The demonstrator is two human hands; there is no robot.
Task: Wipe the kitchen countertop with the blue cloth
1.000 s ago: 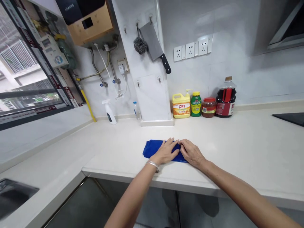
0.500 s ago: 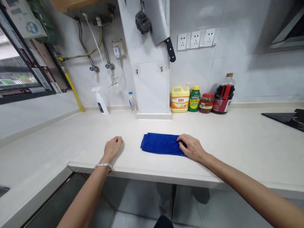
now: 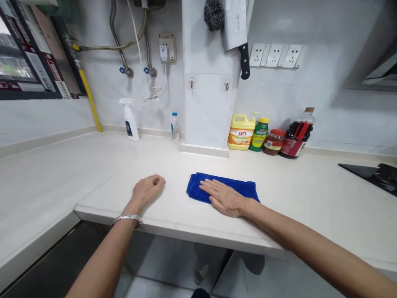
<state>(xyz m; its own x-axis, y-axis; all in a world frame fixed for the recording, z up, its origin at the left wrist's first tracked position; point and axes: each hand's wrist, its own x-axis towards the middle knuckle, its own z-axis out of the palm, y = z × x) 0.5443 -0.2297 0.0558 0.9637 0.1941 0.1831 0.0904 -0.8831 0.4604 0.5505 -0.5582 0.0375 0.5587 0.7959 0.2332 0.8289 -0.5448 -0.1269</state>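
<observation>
A folded blue cloth lies flat on the white countertop. My right hand rests palm down on it, fingers stretched out toward the left, covering the cloth's near middle part. The hand presses from above and does not grip the fabric. To the left of the cloth, my left hand leans on the countertop in a loose fist. Nothing shows in its curled fingers, and a silver bracelet circles that wrist.
Along the back wall stand a white spray bottle, a small clear bottle, a yellow detergent jug, a green bottle, a red-lidded jar and a large dark bottle. A cleaver hangs above. A black hob is at right.
My right hand has moved left from the cloth's right end and flattened onto its middle. My left hand stays in a fist on the countertop. The view has shifted and tilted slightly.
</observation>
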